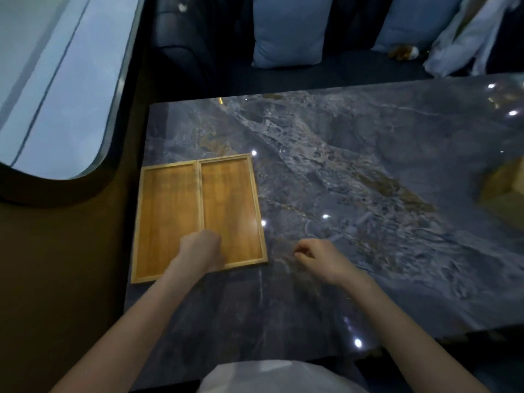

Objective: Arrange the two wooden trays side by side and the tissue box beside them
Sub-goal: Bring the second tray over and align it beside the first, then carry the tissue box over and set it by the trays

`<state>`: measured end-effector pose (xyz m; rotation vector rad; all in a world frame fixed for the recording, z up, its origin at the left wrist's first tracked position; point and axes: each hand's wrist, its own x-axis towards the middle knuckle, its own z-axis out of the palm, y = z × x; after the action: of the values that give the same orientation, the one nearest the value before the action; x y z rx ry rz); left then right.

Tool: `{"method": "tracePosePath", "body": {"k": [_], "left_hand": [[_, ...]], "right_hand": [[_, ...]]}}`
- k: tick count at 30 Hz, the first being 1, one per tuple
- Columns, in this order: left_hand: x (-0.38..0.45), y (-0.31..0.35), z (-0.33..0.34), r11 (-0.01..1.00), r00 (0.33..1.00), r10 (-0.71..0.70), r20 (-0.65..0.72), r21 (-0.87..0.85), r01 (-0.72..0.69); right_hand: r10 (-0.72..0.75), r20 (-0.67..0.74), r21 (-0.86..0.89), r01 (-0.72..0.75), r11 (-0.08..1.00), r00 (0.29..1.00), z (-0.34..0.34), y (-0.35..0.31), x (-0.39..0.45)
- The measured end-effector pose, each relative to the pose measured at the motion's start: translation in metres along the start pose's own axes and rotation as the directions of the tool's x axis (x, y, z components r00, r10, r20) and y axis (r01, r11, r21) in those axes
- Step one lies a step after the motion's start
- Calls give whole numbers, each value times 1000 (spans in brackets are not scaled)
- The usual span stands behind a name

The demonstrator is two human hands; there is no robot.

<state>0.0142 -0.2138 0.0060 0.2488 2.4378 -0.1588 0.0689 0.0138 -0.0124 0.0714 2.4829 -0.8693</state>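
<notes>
Two flat wooden trays lie side by side on the dark marble table [340, 165], at its left end. The left tray [167, 211] and the right tray [229, 199] touch along their long edges. My left hand [200, 248] hovers over the near part of the trays where they meet, fingers curled, nothing visibly in it. My right hand [314, 258] is over bare table just right of the right tray, fingers loosely bent and holding nothing. A blurred tan box-like thing, possibly the tissue box [502, 191], sits at the far right edge.
A curved window [54, 80] fills the upper left beyond a dark ledge. Behind the table stands a dark sofa with blue cushions [289, 32] and pale cloth [467, 38]. The table's near edge is close to my body.
</notes>
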Motion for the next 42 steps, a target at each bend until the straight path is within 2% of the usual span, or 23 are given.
{"method": "tracePosePath", "body": {"k": [4,7,11,17,21,24,26,29,33,36,42], "left_hand": [[17,52,-44,953,973,231,16,-203,-224],[23,105,-74,908,935,351,-41,-228,-351],[34,185,-110,876,897,438,-58,-196,-440],[55,305,-160,812,815,553,-175,-109,-574],[72,381,-182,777,792,579,-196,-162,-608],[82,433,-186,742,764,602,-233,-191,-643],[89,466,-183,724,763,602,-234,-243,-646],[101,506,-168,707,795,577,-188,-372,-601],[118,541,-144,679,833,543,-106,-527,-511],[124,555,-132,624,839,538,-79,-632,-460],[128,559,-119,470,826,558,-79,-790,-393]], "right_hand": [[43,-125,-1,-43,999,991,-50,39,-20],[88,-240,59,-76,995,967,-87,79,-36],[145,-361,115,-111,987,921,-135,134,-65],[292,-406,130,-262,956,866,-193,227,-99],[425,-435,240,-352,905,794,-220,284,-113],[551,-512,397,-388,832,658,-230,319,-114],[624,-543,529,-348,774,562,-236,336,-111],[746,-472,741,-248,624,469,-244,349,-104],[854,-324,918,-81,388,407,-241,362,-94],[862,-294,939,-45,342,412,-240,370,-91],[804,-241,958,2,286,543,-251,383,-82]]}}
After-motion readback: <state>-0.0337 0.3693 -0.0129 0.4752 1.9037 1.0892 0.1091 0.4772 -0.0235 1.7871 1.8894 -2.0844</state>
